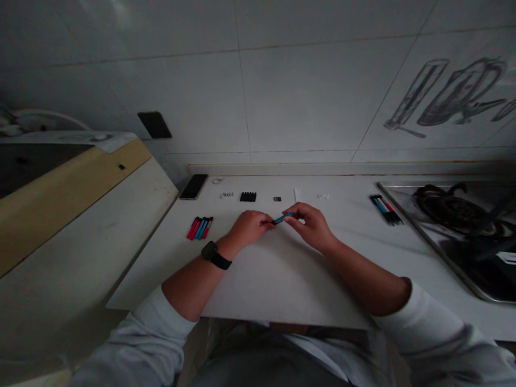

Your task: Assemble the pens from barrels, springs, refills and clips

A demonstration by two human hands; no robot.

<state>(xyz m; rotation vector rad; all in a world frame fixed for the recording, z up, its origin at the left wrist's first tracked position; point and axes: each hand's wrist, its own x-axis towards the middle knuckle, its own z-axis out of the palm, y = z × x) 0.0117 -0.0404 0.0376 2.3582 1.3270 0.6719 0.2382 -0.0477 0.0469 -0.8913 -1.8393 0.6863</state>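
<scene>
Here both the left hand and right hand pinch one blue pen between fingertips

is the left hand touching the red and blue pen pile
No, the left hand and right hand pinch a slim blue pen; the pile lies apart.

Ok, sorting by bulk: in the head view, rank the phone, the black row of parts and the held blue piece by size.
1. phone
2. black row of parts and blue piece: too alike to rank; the piece is nearer the camera.
</scene>
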